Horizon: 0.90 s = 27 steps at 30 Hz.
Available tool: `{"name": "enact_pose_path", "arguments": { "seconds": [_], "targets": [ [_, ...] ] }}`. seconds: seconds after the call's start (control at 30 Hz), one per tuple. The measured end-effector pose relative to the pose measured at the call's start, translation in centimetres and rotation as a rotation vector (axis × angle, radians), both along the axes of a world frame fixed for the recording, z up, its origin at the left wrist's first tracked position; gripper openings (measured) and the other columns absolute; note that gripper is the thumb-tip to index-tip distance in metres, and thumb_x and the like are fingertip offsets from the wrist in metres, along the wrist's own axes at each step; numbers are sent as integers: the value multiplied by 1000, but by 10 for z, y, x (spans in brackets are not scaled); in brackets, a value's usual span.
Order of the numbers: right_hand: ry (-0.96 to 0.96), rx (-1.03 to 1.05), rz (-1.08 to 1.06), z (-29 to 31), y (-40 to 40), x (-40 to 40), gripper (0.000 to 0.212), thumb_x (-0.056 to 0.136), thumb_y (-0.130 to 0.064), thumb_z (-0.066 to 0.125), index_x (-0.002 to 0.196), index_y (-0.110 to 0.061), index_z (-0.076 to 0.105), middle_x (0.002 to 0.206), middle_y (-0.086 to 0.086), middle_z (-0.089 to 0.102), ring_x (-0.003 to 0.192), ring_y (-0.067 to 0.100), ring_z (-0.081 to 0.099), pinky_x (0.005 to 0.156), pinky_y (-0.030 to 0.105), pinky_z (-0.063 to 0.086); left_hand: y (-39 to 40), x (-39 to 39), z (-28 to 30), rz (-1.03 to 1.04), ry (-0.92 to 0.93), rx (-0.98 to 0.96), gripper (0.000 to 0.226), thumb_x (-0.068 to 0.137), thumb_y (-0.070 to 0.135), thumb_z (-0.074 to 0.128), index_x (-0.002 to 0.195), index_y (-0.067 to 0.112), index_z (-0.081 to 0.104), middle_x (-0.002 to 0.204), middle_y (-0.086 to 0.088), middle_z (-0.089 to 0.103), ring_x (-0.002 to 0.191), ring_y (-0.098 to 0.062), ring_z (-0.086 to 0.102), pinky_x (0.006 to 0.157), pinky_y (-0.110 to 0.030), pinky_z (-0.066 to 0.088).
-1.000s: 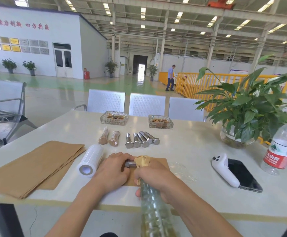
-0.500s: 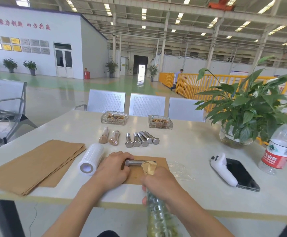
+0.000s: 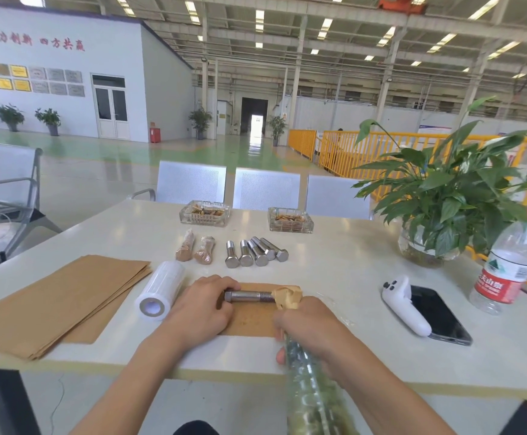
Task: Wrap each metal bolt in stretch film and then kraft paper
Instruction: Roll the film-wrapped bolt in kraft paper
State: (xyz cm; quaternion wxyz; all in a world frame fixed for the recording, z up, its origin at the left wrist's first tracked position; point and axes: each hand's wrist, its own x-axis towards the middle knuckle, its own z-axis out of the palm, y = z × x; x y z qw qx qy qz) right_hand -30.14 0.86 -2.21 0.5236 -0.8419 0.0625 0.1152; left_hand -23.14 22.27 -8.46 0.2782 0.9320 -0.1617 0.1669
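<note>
A bare metal bolt (image 3: 246, 296) lies across a kraft sheet (image 3: 252, 321) near the table's front edge. My left hand (image 3: 199, 309) grips its head end. My right hand (image 3: 309, 321) pinches a crumpled piece of kraft paper (image 3: 287, 296) that sits over the threaded tip. A clear film strip (image 3: 312, 387) runs from under that hand toward me. Further back lie two wrapped bolts (image 3: 193, 249) and several bare bolts (image 3: 252, 252). A stretch film roll (image 3: 161, 288) lies left of my left hand, beside a stack of kraft sheets (image 3: 58, 299).
Two glass ashtrays (image 3: 204, 213) (image 3: 290, 219) stand at the back. At the right are a potted plant (image 3: 444, 208), a water bottle (image 3: 507, 265), a white controller (image 3: 406, 306) and a phone (image 3: 441, 315). Metal chairs (image 3: 265, 189) line the far edge.
My right hand has drawn the crumpled kraft paper to the right along the bolt, baring its shank and thread. My left hand has stayed on the head end.
</note>
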Motion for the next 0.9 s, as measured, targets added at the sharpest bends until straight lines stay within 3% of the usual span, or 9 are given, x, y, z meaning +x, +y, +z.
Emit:
{"name": "enact_pose_path", "arguments": {
  "seconds": [0.13, 0.27, 0.43, 0.57, 0.67, 0.8, 0.9],
  "targets": [
    [53, 20, 71, 5, 8, -3, 21, 73, -6, 58, 91, -11, 50, 88, 18, 58, 47, 26, 68, 50, 22, 47, -1, -1, 0, 0, -2, 11, 39, 87, 18, 58, 123, 34, 64, 110, 13, 63, 108, -14, 55, 95, -33, 45],
    [-6, 14, 70, 3, 20, 4, 17, 72, -9, 57, 88, -13, 54, 82, 12, 57, 53, 28, 73, 63, 31, 46, -1, -1, 1, 5, 0, 10, 39, 87, 17, 58, 122, 34, 64, 110, 13, 64, 108, -13, 55, 93, -33, 46],
    [-1, 16, 92, 0, 34, 7, 15, 71, -9, 56, 85, -13, 55, 75, 7, 57, 56, 29, 74, 65, 31, 47, -2, -3, 2, 7, 12, 5, 40, 87, 16, 58, 122, 34, 64, 112, 13, 65, 109, -14, 55, 95, -34, 46],
    [28, 13, 110, 0, 39, 6, 22, 70, -8, 56, 91, -10, 61, 72, 8, 59, 55, 31, 73, 57, 25, 47, -2, -4, 2, 12, 18, 2, 38, 90, 18, 58, 123, 35, 64, 113, 13, 65, 110, -14, 56, 95, -35, 46],
    [-57, 74, 46, 4, 33, 8, 14, 72, -10, 58, 86, -10, 61, 66, 7, 63, 52, 30, 71, 55, 29, 49, -2, -3, 1, 23, 9, -3, 36, 92, 19, 55, 124, 34, 65, 116, 13, 65, 112, -14, 56, 96, -33, 45],
    [-232, 230, -112, 28, 5, 22, 11, 85, -12, 67, 96, -12, 66, 93, 10, 66, 55, 28, 72, 70, 46, 61, -3, -2, 0, 33, 5, 11, 33, 99, 21, 49, 126, 33, 64, 119, 12, 65, 115, -14, 54, 97, -34, 44],
    [-411, 253, -181, 51, -23, 36, 9, 93, -20, 68, 101, -19, 67, 97, 1, 68, 59, 25, 75, 73, 44, 63, -5, -1, 1, 54, -15, 9, 32, 101, 22, 46, 123, 34, 65, 119, 14, 65, 114, -13, 55, 95, -32, 45]
  ]
}}
